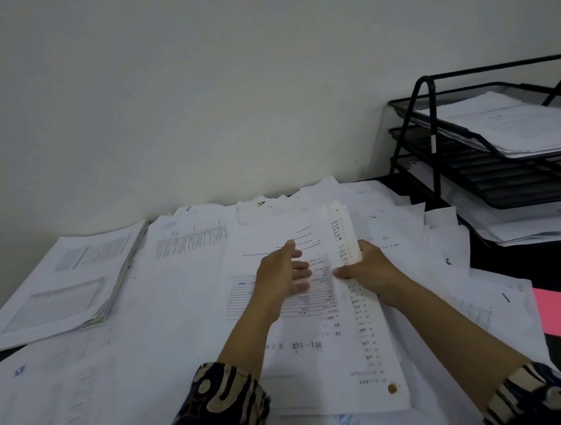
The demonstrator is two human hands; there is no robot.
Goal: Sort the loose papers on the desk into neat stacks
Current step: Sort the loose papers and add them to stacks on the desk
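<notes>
Right hand (368, 269) perhaps gripping sheet (343, 237)

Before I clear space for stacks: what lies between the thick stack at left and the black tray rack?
In the head view, loose papers cover the desk between the thick stack and the tray rack.

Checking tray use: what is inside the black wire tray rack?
The top tier of the tray rack holds a stack of white papers; the bottom tier holds more papers. The middle tier looks bare, though its back is hidden.
</notes>
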